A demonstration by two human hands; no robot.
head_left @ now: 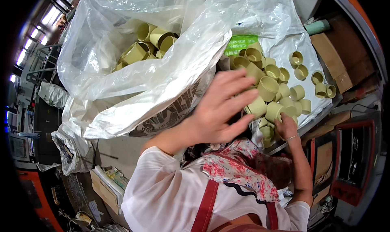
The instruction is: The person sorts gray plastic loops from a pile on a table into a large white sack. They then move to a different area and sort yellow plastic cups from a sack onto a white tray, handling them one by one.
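Many olive-yellow plastic cup-shaped pieces lie heaped on a white plastic sheet, some showing their hollow insides. My left hand is raised beside the heap's near left side, fingers spread, slightly blurred and with nothing in it. At the near edge of the heap, my right hand has its fingers closed against a cup-shaped piece; the far side of that grip is hidden. Left of my left hand, a large white plastic sack with a clear liner gapes wide, with more of the same pieces inside.
Several loose pieces stand apart on the right of the white sheet. Beyond it are a cardboard box and a red-framed machine part. A crumpled white bag hangs at the left, above a stack of boards.
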